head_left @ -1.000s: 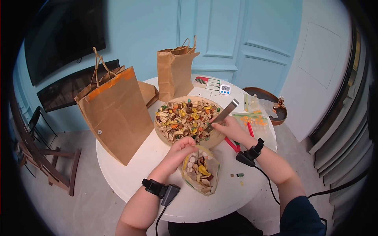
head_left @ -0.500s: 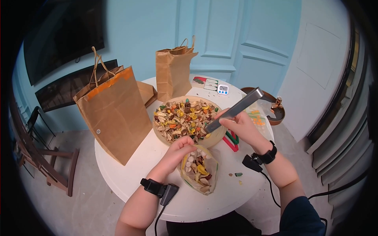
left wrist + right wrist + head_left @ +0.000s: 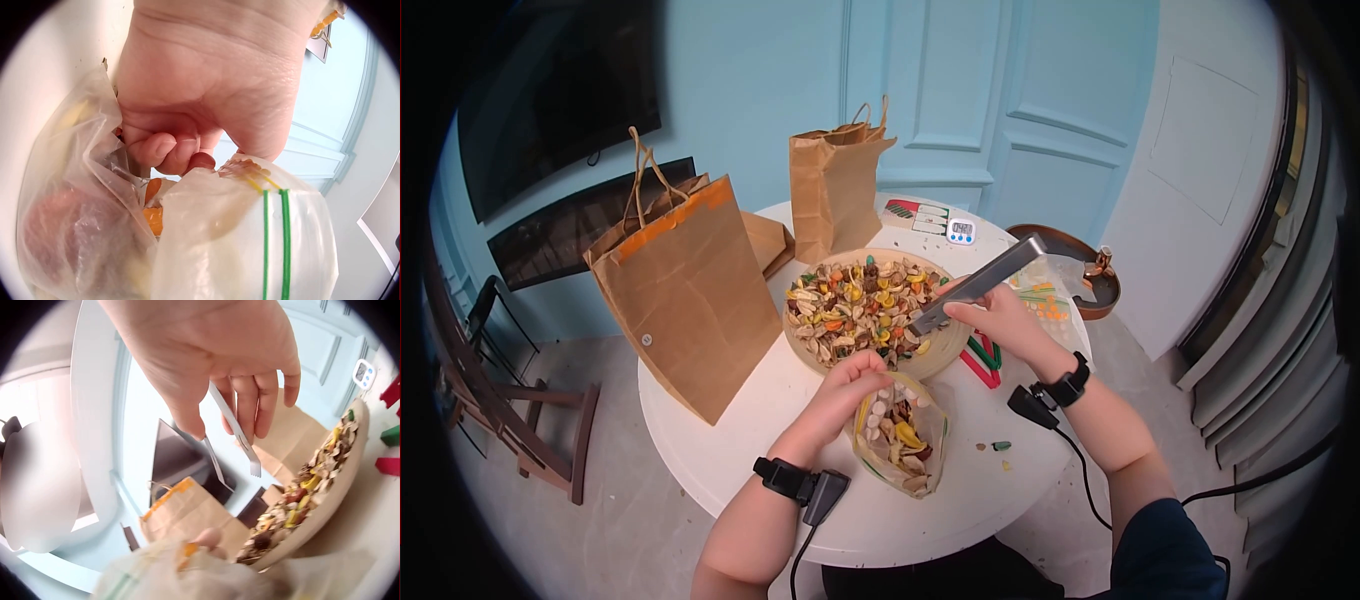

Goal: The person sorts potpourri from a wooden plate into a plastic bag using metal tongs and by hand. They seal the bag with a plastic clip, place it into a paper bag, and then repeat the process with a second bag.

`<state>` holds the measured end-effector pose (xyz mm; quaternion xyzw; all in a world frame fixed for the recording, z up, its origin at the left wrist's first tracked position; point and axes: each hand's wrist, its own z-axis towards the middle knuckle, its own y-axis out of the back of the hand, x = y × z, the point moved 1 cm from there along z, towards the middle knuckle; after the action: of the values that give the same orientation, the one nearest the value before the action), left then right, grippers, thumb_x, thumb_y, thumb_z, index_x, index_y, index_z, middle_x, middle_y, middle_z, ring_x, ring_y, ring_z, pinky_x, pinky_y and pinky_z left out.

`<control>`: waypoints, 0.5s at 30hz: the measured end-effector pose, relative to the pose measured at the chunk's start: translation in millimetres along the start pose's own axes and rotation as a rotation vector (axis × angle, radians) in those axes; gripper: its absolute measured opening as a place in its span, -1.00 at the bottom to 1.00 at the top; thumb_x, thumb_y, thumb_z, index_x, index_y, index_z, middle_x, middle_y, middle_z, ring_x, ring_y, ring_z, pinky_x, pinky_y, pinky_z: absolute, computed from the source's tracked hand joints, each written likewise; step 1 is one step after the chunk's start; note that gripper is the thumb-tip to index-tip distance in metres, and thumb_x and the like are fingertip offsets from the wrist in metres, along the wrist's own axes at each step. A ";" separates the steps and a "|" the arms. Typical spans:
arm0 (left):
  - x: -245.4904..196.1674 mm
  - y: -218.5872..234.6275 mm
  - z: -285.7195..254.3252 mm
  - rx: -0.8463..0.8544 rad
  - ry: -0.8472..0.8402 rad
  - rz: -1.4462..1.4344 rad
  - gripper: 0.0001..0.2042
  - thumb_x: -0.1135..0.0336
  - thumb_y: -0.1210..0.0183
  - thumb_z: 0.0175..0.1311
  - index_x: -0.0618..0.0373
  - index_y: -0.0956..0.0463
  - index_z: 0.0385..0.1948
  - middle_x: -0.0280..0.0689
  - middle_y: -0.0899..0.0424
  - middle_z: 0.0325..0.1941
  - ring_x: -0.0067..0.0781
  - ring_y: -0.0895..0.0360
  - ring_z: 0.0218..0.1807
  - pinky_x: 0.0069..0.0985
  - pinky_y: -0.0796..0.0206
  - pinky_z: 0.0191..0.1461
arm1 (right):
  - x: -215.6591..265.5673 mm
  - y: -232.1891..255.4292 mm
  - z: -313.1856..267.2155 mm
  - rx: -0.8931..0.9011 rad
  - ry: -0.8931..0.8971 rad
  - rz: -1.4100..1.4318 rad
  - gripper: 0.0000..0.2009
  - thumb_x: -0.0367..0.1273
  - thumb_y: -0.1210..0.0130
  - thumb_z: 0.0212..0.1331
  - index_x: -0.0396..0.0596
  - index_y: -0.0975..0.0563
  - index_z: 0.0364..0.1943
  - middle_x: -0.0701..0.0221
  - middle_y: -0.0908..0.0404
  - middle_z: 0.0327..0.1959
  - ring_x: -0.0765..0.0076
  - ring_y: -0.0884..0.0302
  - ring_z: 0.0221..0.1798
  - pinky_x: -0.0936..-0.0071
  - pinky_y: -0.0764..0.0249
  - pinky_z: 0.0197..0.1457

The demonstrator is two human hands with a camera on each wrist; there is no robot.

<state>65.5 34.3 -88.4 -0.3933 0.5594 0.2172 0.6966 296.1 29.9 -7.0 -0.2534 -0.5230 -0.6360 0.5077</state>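
Observation:
My left hand (image 3: 843, 396) pinches the rim of a clear zip bag (image 3: 231, 250) with green and yellow seal lines, holding its mouth up. Inside lie dried petals and yellow pieces (image 3: 908, 436). My right hand (image 3: 1002, 320) holds metal tongs (image 3: 988, 284) between thumb and fingers, their tips at the right side of a round tan bowl (image 3: 948, 362). In the right wrist view the tong arms (image 3: 236, 428) stand apart with nothing between their tips. The bowl is heaped with dried potpourri (image 3: 850, 305) in cream, brown, yellow, orange and green.
Two paper bags, a large one (image 3: 690, 310) at left and another (image 3: 835, 190) behind the bowl, stand on the white table (image 3: 730, 480). Red and green strips (image 3: 982, 368) lie right of the bowl. A timer (image 3: 961, 232) sits behind; small scraps (image 3: 1000, 446) lie at right.
My right hand first moved right and the tongs tilted flatter, then it came back slightly left. My left hand keeps hold of the zip bag.

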 end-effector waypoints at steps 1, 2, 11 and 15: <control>-0.3 0.3 -0.2 0.001 0.001 -0.004 -0.92 0.41 -0.08 0.20 0.04 -0.36 -0.45 -0.56 -0.45 -0.50 -0.82 -0.36 -0.45 -0.80 -0.18 -0.38 | -5.5 1.5 4.9 -0.033 -0.049 -0.044 -0.70 -0.34 -0.18 0.12 -0.16 -0.54 -0.07 0.37 -0.61 -0.14 0.51 -0.50 -0.02 0.48 -0.39 0.09; -0.3 0.6 -0.3 0.000 0.000 -0.003 -0.92 0.41 -0.08 0.20 0.04 -0.36 -0.45 -0.56 -0.45 -0.50 -0.82 -0.36 -0.45 -0.80 -0.18 -0.38 | -9.7 2.4 5.9 -0.026 -0.147 -0.083 -0.69 -0.32 -0.17 0.14 -0.19 -0.53 -0.07 0.36 -0.61 -0.16 0.51 -0.52 -0.06 0.49 -0.42 0.04; -0.3 0.0 -0.4 0.007 0.004 0.007 -0.92 0.40 -0.08 0.21 0.04 -0.36 -0.45 -0.57 -0.44 -0.50 -0.83 -0.34 -0.44 -0.80 -0.17 -0.38 | -64.7 -7.4 23.6 0.002 -0.099 0.003 -0.71 -0.35 -0.17 0.13 -0.23 -0.54 -0.10 0.38 -0.63 -0.24 0.55 -0.55 -0.17 0.57 -0.44 -0.07; 0.3 0.8 0.0 0.007 0.001 0.008 -0.92 0.40 -0.08 0.21 0.04 -0.36 -0.45 -0.57 -0.44 -0.50 -0.83 -0.35 -0.44 -0.80 -0.17 -0.38 | -65.2 -11.9 21.8 0.054 -0.121 -0.021 -0.71 -0.34 -0.12 0.18 -0.22 -0.53 -0.07 0.41 -0.61 -0.20 0.62 -0.49 -0.15 0.59 -0.41 -0.05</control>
<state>65.0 34.8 -88.9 -0.3889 0.5618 0.2178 0.6969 304.0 74.0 -60.4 -0.2722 -0.5725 -0.6102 0.4752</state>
